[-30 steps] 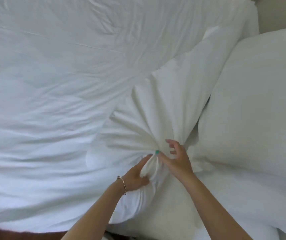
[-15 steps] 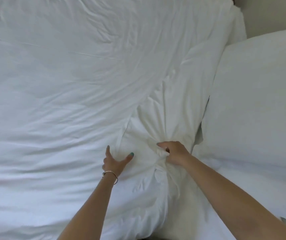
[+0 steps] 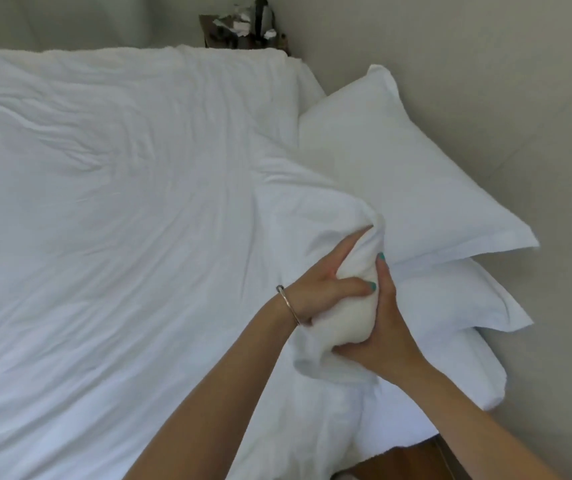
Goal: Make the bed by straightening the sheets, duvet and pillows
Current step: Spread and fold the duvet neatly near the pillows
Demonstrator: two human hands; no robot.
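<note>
CHANGE: left hand (image 3: 326, 299) has left the flat duvet (image 3: 121, 209) and joined right hand (image 3: 381, 334) | GRIP: both clenched round the bunched duvet corner (image 3: 343, 303), lifted beside the pillows (image 3: 398, 174) | RISK: hard tug may drag the spread duvet askew or shift pillows.

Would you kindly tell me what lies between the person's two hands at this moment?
In the head view, a bunched corner of the white duvet sits between them; the left hand and the right hand both clutch it.
</note>
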